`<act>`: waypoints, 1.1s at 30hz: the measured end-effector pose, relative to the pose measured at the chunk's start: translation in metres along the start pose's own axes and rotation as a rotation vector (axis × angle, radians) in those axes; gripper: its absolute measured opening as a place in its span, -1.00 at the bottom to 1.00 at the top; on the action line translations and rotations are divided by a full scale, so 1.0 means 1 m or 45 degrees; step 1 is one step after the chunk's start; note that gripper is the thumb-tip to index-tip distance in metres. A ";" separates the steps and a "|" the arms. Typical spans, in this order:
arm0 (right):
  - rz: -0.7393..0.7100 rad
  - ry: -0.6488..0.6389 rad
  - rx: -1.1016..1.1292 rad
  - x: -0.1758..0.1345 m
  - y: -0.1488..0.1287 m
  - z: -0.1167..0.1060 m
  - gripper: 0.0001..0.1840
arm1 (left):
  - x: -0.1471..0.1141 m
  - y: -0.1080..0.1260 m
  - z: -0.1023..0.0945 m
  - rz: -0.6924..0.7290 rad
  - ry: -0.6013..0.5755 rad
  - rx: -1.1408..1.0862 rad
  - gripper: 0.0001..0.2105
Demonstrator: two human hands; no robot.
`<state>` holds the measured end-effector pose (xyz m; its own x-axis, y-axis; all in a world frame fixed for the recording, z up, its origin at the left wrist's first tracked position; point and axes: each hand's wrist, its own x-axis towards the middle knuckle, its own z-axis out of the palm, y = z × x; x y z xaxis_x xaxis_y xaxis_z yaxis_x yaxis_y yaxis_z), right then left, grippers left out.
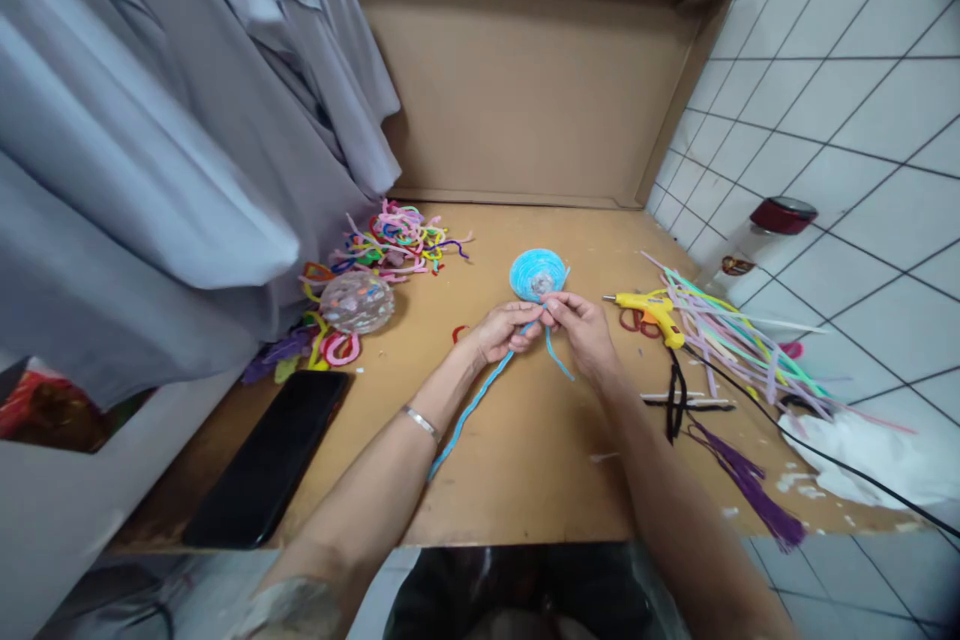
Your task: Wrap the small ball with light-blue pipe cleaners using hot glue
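Note:
My left hand (504,330) and my right hand (583,330) meet over the middle of the brown table (525,440). Both pinch blue pipe cleaner strands at the base of a round blue wound ball (537,273). A long twisted blue pipe cleaner stem (471,410) runs from my left fingers down toward me. A shorter blue end (556,356) hangs below my right fingers. A silver bracelet (420,420) is on my left wrist.
A pile of coloured pipe cleaners (394,242) and a clear ball (357,301) lie at the left, a black phone (270,455) nearer me. At the right lie a yellow glue gun (654,310), long pastel pipe cleaners (739,340), a purple tassel (742,475) and a jar (765,232). Grey cloth (165,140) hangs left.

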<state>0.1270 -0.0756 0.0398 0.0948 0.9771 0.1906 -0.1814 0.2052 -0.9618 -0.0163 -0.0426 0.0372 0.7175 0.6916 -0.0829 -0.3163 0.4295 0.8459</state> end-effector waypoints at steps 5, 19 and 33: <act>0.003 0.118 -0.013 0.000 0.000 -0.006 -0.66 | 0.001 -0.007 0.008 0.015 0.024 0.012 -0.74; 0.088 0.140 0.192 0.002 0.004 -0.017 -0.53 | 0.003 -0.014 0.017 0.257 0.215 0.037 -0.53; 0.136 -0.137 0.200 0.001 0.006 -0.022 -0.64 | 0.003 -0.012 0.013 0.117 0.029 -0.116 -0.74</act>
<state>0.1474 -0.0743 0.0302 -0.0365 0.9925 0.1169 -0.3356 0.0981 -0.9369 -0.0023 -0.0530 0.0334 0.6693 0.7428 -0.0200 -0.4358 0.4142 0.7991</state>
